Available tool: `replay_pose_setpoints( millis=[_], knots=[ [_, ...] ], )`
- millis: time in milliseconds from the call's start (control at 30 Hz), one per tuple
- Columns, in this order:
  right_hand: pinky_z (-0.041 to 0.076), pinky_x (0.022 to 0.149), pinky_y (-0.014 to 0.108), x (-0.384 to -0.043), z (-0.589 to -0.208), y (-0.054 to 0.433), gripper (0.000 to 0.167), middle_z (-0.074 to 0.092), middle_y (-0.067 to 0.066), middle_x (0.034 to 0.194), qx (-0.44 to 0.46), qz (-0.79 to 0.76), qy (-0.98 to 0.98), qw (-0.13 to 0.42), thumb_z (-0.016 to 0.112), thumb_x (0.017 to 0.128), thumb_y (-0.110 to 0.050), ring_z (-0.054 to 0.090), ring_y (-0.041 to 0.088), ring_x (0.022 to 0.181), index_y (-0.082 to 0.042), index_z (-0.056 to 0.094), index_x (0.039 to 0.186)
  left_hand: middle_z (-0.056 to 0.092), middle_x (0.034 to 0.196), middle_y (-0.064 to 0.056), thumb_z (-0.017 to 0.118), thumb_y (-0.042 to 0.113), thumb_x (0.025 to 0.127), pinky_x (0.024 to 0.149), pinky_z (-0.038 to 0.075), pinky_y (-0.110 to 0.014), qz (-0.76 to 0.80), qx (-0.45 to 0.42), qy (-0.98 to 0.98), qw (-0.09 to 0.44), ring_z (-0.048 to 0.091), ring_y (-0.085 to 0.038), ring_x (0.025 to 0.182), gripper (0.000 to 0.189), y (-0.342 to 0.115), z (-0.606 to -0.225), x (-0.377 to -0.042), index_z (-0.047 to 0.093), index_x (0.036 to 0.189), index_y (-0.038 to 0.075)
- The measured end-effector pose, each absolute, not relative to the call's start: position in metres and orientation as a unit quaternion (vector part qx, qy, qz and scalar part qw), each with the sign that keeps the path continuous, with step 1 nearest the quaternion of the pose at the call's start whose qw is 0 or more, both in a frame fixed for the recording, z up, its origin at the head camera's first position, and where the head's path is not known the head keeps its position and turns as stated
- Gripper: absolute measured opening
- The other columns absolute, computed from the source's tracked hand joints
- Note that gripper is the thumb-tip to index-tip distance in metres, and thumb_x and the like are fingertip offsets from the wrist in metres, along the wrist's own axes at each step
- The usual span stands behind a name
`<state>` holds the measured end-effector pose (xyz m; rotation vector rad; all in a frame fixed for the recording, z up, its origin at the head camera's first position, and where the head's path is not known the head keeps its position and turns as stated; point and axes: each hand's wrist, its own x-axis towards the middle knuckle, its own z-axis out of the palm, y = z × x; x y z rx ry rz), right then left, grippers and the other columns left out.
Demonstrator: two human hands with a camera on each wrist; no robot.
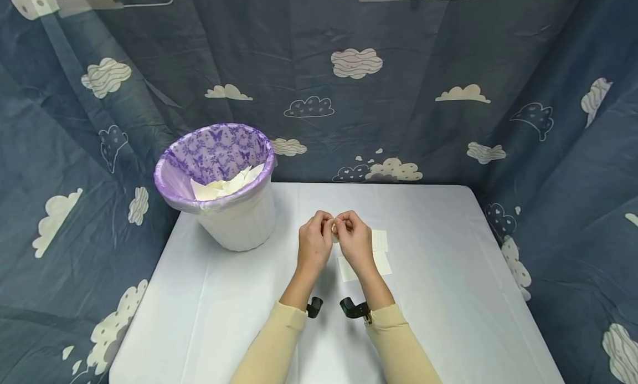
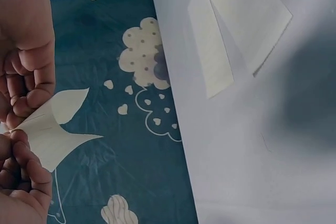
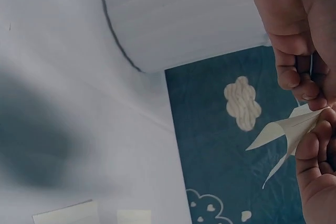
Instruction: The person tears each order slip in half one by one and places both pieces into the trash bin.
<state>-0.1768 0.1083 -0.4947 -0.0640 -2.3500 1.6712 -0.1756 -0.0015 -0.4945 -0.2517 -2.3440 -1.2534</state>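
Both hands meet above the middle of the table, fingertips close together. Between them is a small piece of cream paper (image 2: 44,135), mostly hidden in the head view. My left hand (image 1: 314,241) pinches one side of it with thumb and curled fingers. The right hand (image 1: 356,242) pinches the other side right beside it. In the right wrist view the loose ends of this paper (image 3: 294,129) curl and spread apart in two points. Below and right of the hands, two flat pieces of paper, a nearer one (image 1: 348,270) and a farther one (image 1: 380,241), lie on the table.
A white bin (image 1: 244,229) with a purple butterfly-patterned liner (image 1: 219,143) stands at the table's back left, cream paper pieces (image 1: 226,185) inside. The white table (image 1: 448,295) is bordered by a dark blue cloud-print curtain (image 1: 399,112) behind and at both sides.
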Motion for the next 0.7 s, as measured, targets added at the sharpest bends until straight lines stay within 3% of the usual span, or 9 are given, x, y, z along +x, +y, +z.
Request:
replay_pose_setpoints(
  millis=[300,700],
  knots=[
    [0.048,0.061,0.018,-0.17,-0.488,0.109,0.009,0.065,0.004,0.079,-0.021,0.614,-0.779,0.128,0.064,0.104,-0.01,0.059,0.01,0.07,-0.005,0.066,0.097,0.074,0.082,-0.009,0.066,0.005,0.104,0.061,0.053,-0.023,-0.495,-0.101,-0.825,0.253,0.064,-0.016,0.067,0.007,0.0,-0.488,-0.17,0.069,0.097,0.004],
    [0.052,0.065,0.021,-0.164,-0.483,0.108,0.007,0.065,0.004,0.08,-0.013,0.656,-0.746,0.117,0.062,0.105,-0.006,0.062,0.012,0.073,-0.003,0.066,0.1,0.075,0.082,-0.009,0.067,0.005,0.103,0.066,0.052,-0.023,-0.568,-0.083,-0.787,0.225,0.062,-0.013,0.07,0.006,0.0,-0.486,-0.166,0.07,0.098,0.005]
  ],
)
